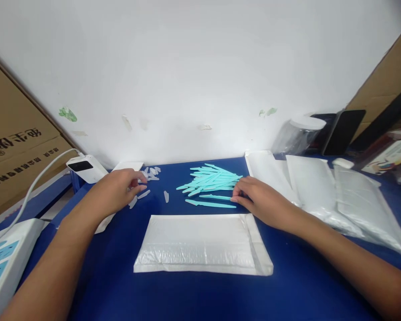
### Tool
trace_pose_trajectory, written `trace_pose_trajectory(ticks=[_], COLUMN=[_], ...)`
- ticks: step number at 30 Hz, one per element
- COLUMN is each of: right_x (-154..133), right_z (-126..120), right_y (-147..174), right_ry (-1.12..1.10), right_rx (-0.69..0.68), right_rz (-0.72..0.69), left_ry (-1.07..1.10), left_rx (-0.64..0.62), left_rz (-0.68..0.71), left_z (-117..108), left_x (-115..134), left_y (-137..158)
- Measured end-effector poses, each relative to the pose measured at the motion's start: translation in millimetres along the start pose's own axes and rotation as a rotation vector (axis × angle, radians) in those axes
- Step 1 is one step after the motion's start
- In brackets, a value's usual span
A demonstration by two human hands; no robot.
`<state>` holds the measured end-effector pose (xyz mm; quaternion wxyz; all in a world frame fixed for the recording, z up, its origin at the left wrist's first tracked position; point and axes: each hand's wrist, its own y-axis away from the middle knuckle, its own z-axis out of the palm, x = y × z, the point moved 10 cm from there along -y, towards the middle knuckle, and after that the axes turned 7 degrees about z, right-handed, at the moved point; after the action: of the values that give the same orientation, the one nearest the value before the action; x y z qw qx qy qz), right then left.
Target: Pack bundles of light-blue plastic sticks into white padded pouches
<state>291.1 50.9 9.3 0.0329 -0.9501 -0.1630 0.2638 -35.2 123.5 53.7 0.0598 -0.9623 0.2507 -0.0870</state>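
My right hand [250, 198] pinches the handle end of a turquoise eyebrow razor [215, 197] at the right side of a loose pile of eyebrow razors [210, 178]. Another single razor [210, 204] lies just in front, parallel to it. On the left, my left hand [125, 185] hovers over small translucent blade covers [152, 173], thumb and fingertips apart, with nothing visible between them. One blade cover [166, 196] lies by itself between the hand and the pile. Nearest me, a white bubble mailer [200, 245] lies flat on the blue table [203, 296].
More bubble mailers [310, 187] lie at the right, before a clear jar with a white lid [307, 122] and a phone [344, 131]. A white device with a cable [87, 168] and a power strip [6, 258] are at the left. A white wall [194, 80] stands behind.
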Motion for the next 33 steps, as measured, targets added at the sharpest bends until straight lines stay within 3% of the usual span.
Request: trace_pose_trajectory(ticks=[3, 7, 12, 20, 27, 33], right_x=[1.1, 6.3, 6.9, 5.6, -4.4, -3.2], right_z=[-9.4, -18.0, -19.2, -11.5, -16.7, -23.4], right_y=[-0.4, 0.1, 0.8, 1.3, 2.5, 1.4], right_ry=[-0.006, -0.037, -0.066, -0.311, -0.398, -0.407], right_rx=[0.044, 0.074, 0.071, 0.0, 0.017, 0.065], right_rz=[0.038, 0.094, 0.101, 0.11, 0.099, 0.09], left_ry=[0.137, 0.06, 0.235, 0.501, 0.973, 1.062], left_rx=[-0.052, -0.028, -0.117, -0.021, -0.042, -0.066], left_rz=[0.054, 0.006, 0.013, 0.038, 0.059, 0.04], left_z=[16.2, 33.4, 54.9, 43.6, 62.7, 70.1], left_x=[14.3, 35.2, 41.9, 63.0, 90.2, 98.8], left_y=[-1.8, -3.7, -3.5, -5.7, -3.5, -1.3])
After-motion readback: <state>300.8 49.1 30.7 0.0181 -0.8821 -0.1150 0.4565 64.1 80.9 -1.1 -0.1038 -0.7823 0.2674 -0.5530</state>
